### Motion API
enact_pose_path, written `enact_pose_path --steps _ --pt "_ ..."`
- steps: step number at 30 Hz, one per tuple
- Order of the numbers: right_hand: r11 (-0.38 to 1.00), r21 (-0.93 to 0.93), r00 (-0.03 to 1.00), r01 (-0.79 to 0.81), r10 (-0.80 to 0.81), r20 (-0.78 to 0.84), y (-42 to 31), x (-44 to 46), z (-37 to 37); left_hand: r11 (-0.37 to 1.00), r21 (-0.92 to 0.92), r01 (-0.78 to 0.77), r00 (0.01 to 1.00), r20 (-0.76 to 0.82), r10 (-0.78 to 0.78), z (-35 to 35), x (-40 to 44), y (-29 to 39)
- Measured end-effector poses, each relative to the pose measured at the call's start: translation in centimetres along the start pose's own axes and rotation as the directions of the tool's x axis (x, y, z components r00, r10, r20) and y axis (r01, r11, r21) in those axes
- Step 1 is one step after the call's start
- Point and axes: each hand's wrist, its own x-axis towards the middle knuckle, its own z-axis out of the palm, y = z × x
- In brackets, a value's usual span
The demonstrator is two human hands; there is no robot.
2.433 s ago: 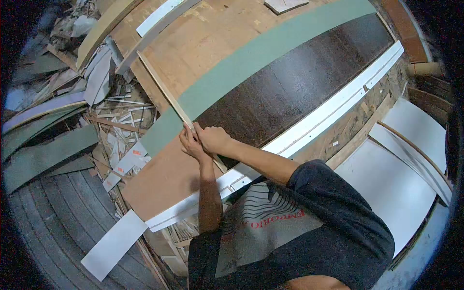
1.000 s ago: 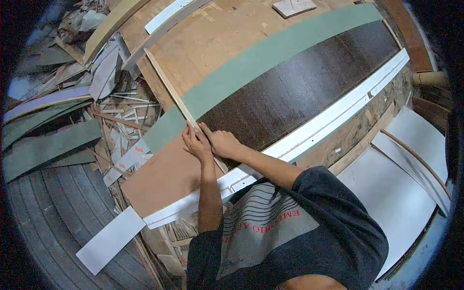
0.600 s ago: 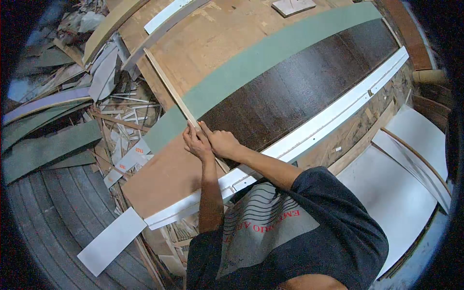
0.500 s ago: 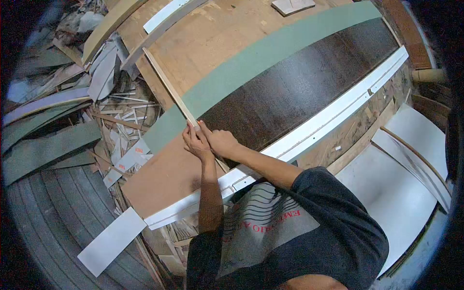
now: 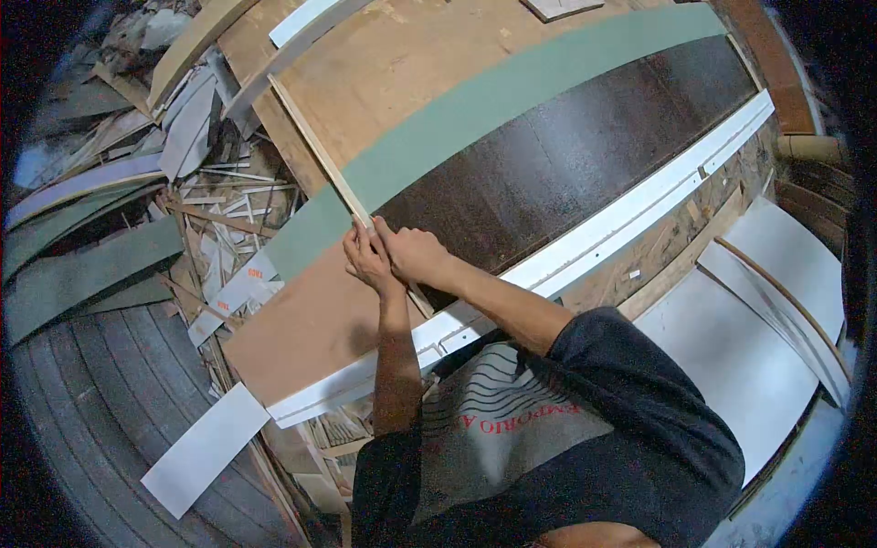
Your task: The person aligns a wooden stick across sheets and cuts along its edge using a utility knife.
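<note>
A long thin wooden strip (image 5: 315,152) lies crosswise over a green curved band (image 5: 438,137) and along the left end of a dark brown panel (image 5: 566,146). Around the strip, near its lower part, are the closed fingers of my left hand (image 5: 367,259). My right hand (image 5: 413,253) presses against it from the other side, fingers bent and touching the left hand. Below both hands a long white slotted strip (image 5: 585,237) runs along the near edge. A plain brown board surface (image 5: 311,320) shows left of my hands.
Scrap strips and offcuts (image 5: 228,210) are heaped at the left. A white rectangular piece (image 5: 206,449) juts out at the lower left. White curved sheets (image 5: 731,356) lean at the right. A curved grey-edged piece (image 5: 301,46) rests on the far side.
My hands stay on the wooden strip and have shifted slightly upward in view along with the strip. The camera view has shifted a little.
</note>
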Motion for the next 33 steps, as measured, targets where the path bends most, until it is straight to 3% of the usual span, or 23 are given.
enact_pose_path --steps 8,15,17,22,25,33 --pt "1.000 0.000 0.998 -0.016 0.016 0.060 -0.6 -1.7 -0.7 0.994 -0.056 -0.089 0.995 -0.042 0.087 0.4 0.2 -0.6" --pt "0.999 -0.018 0.988 -0.033 0.036 0.149 -0.6 -5.4 -1.5 0.990 -0.127 -0.063 0.998 -0.032 0.059 -0.7 -0.1 1.7" --pt "0.999 -0.009 0.987 -0.040 0.041 0.156 -0.8 -7.1 -1.5 0.996 -0.048 -0.080 0.996 -0.039 0.078 -0.9 -0.2 1.7" --pt "0.999 -0.035 0.985 0.002 0.004 0.173 -0.5 -11.3 -0.5 0.992 -0.107 -0.070 0.997 -0.051 0.065 -0.4 -0.2 1.7" --pt "0.995 -0.072 0.931 -0.074 0.094 0.353 -0.9 -12.5 -0.4 0.991 -0.114 -0.077 0.996 -0.061 0.070 -0.5 0.1 1.4" --pt "0.996 -0.024 0.917 -0.083 0.086 0.389 -0.1 -12.4 -1.0 0.998 -0.021 -0.054 0.996 -0.067 0.053 -0.8 -0.5 1.7"
